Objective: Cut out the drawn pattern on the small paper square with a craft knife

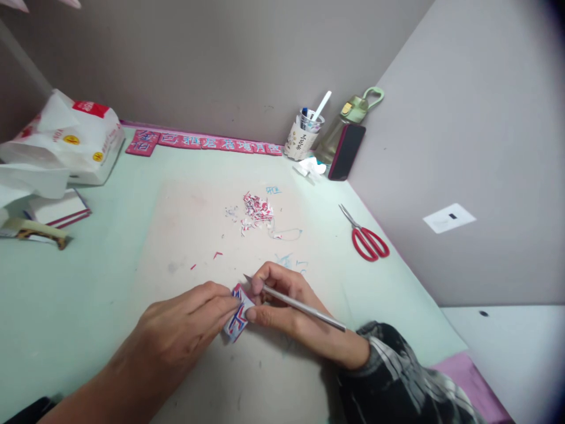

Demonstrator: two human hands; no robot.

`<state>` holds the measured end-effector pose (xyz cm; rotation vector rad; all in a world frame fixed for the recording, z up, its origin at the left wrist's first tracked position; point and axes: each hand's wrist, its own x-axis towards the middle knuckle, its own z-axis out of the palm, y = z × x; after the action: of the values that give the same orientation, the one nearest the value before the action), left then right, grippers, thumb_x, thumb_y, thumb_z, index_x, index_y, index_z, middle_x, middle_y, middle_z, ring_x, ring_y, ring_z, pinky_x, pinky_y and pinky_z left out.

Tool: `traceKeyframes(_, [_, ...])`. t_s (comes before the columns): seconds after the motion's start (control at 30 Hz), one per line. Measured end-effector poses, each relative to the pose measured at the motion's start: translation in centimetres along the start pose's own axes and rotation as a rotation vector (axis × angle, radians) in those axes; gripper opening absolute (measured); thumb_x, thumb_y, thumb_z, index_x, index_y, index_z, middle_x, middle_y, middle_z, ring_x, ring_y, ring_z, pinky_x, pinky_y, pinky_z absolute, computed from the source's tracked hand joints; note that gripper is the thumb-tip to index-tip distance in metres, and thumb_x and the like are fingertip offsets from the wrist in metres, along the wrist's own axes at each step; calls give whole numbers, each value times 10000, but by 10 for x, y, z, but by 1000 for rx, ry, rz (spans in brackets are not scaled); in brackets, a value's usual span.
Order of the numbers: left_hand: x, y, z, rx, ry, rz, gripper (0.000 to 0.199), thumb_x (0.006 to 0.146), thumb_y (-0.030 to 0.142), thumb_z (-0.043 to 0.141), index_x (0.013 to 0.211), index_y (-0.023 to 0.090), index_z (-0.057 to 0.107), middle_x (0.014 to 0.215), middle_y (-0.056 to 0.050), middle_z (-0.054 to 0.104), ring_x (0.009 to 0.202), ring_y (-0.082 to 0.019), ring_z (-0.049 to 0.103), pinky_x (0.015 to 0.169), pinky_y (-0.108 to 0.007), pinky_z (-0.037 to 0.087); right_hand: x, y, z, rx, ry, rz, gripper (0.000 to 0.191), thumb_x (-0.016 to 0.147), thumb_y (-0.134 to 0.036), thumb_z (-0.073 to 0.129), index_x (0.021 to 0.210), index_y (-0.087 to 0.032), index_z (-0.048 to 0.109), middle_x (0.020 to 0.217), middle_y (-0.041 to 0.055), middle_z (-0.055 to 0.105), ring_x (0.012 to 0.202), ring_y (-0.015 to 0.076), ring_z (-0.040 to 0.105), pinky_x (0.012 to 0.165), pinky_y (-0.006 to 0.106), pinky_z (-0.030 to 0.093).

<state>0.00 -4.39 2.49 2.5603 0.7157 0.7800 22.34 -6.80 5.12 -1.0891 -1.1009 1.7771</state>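
Observation:
A small carved piece point(238, 318), white with red and blue marks, is tilted between my two hands, low in the middle of the view. My left hand point(185, 318) grips its left edge with the fingers pressed together. My right hand point(286, 300) is closed around a silver craft knife point(304, 306), and its thumb touches the piece's right edge. The knife's blade points up and left, above the piece and apart from it. Red and white shavings point(258, 211) lie in a heap beyond my hands, with two red slivers nearer.
Red-handled scissors point(371, 242) lie to the right. Along the back stand a cup of pens point(302, 138), a phone point(347, 152) against a green bottle point(333, 138), and a row of pink carved tiles point(220, 143). A tissue pack point(83, 138) and tape dispenser point(42, 231) are left.

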Motion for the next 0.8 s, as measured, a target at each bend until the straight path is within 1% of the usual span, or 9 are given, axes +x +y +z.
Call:
traceKeyframes(0.07, [1, 2, 2, 15, -17, 6, 302, 1069, 196, 390, 1015, 252, 681, 981, 7, 750, 894, -123, 734, 755, -163, 579, 0, 0, -1, -16, 2, -5, 356, 760, -315, 886, 882, -202, 571, 782, -41, 540, 688, 115, 458, 650, 266, 367])
traceKeyframes(0.23, [-2, 6, 9, 110, 16, -43, 311, 1074, 141, 328, 1062, 198, 634, 949, -40, 690, 817, -141, 712, 551, -211, 510, 0, 1, -3, -60, 11, -30, 342, 780, -320, 871, 890, -207, 568, 795, -38, 529, 697, 121, 456, 646, 272, 355])
traceKeyframes(0.3, [-4, 7, 11, 133, 10, -42, 308, 1080, 138, 314, 1067, 186, 618, 948, -49, 680, 821, -147, 704, 556, -225, 507, -1, 1, -2, -79, 16, -41, 330, 793, -316, 861, 890, -205, 565, 793, -35, 527, 700, 123, 448, 642, 272, 354])
traceKeyframes(0.4, [-5, 5, 13, 141, -22, 31, 300, 1081, 143, 317, 1073, 193, 613, 954, -41, 681, 844, -148, 691, 606, -229, 527, -2, 1, -1, -111, 15, -44, 322, 798, -306, 857, 886, -198, 567, 789, -34, 527, 702, 123, 434, 633, 267, 350])
traceKeyframes(0.5, [-3, 4, 14, 141, -13, 68, 277, 1068, 141, 358, 1041, 206, 626, 919, -21, 694, 805, -149, 685, 589, -243, 513, -3, 2, 0, -102, -4, -42, 329, 787, -283, 864, 884, -188, 565, 808, -31, 538, 708, 118, 444, 638, 262, 355])
traceKeyframes(0.6, [2, 5, 13, 97, 38, 23, 250, 1043, 130, 399, 993, 207, 631, 875, -9, 697, 746, -133, 684, 551, -241, 488, -3, 3, 2, -90, -16, -47, 324, 795, -267, 860, 890, -180, 563, 824, -29, 545, 718, 114, 450, 649, 256, 364])
traceKeyframes(0.67, [6, 7, 11, 43, 76, -34, 245, 1013, 117, 420, 936, 215, 631, 837, 5, 688, 711, -119, 680, 548, -231, 482, -3, 3, 2, -89, -13, -49, 322, 799, -266, 858, 892, -178, 562, 812, -33, 540, 714, 111, 440, 644, 251, 359])
traceKeyframes(0.8, [12, 8, 6, -173, 56, -212, 171, 928, 134, 526, 836, 232, 630, 779, 43, 657, 654, -82, 648, 594, -183, 497, -2, 1, 0, -58, -19, -60, 334, 798, -286, 859, 892, -180, 556, 803, -34, 544, 715, 113, 451, 653, 255, 365])
